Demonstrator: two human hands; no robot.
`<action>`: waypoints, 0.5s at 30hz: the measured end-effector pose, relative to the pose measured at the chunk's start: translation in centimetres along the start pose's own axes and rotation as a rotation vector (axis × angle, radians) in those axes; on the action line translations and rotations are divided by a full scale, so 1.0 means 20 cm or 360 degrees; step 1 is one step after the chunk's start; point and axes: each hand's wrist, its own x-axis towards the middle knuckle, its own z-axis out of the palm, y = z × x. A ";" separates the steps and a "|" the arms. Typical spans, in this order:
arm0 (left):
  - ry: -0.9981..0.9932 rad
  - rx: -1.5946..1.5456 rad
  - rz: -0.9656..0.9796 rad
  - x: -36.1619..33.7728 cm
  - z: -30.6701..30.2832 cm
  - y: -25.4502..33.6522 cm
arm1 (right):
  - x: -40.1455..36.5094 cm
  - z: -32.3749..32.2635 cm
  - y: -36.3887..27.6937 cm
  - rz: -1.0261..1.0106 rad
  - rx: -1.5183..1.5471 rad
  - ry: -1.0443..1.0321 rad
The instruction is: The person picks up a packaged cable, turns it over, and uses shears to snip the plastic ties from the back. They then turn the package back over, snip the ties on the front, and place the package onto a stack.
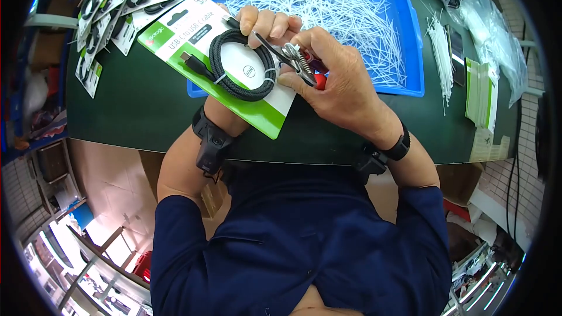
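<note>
My left hand (268, 22) reaches behind a green-and-white USB cable card (270, 118) and grips it, its fingers curled over the card's top edge. A black braided cable (217, 52) is coiled on the card's front, with thin white ties around the coil. Closed around a pair of spring-loaded cutting pliers (297, 60) with red on the handle, my right hand (348, 79) is at the card's right side. The pliers' jaws overlap the coil's upper right, close to my left fingertips.
Behind the hands is a blue tray (413, 41) of loose white plastic strips (328, 0). Carded cables (108, 14) are heaped at the left. To the right are bundled white ties (440, 52), a dark phone-like slab (457, 52), stacked green-and-white cards (481, 90) and clear plastic bags (483, 26).
</note>
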 end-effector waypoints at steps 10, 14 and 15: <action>-0.0179 0.0166 -0.0075 0.06 0.03 0.08 | -0.03 0.01 0.01 0.0116 0.0155 -0.0099; -0.0169 0.0200 -0.0033 0.05 0.01 0.08 | -0.02 0.01 0.00 0.0081 0.0145 0.0021; -0.0145 0.0190 -0.0022 0.05 0.01 0.07 | -0.01 0.01 -0.01 0.0080 0.0140 0.0016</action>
